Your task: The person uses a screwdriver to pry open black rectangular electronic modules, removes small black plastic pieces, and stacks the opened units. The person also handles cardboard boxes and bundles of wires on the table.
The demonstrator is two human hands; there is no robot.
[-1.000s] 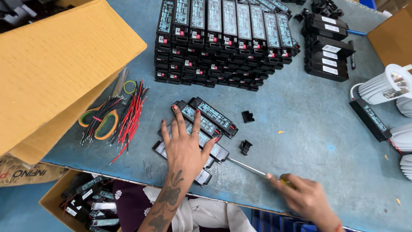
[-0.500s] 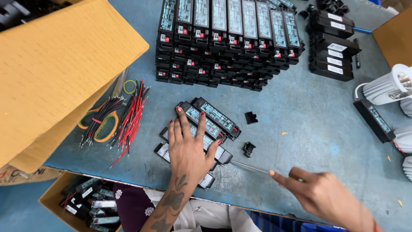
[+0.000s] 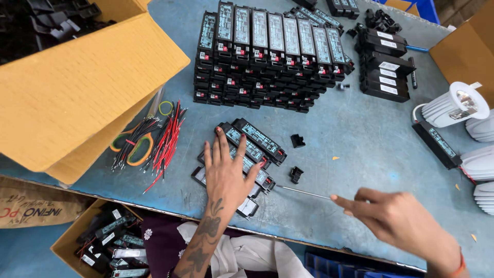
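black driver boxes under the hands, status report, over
Left hand flat on the loose black rectangular driver boxes. Right hand grips thin metal screwdriver, tip at the boxes. Two small black clips lie alongside.

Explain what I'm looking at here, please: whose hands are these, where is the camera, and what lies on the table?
A camera on the person's head looks down at their own bare hands over a blue table. The left hand lies flat on a few long black modules. The right hand holds a thin metal rod, probably a screwdriver, its tip at those modules. Behind them stands a stacked block of modules. Red and black wires and a cardboard box lie left; white lamp housings sit right.
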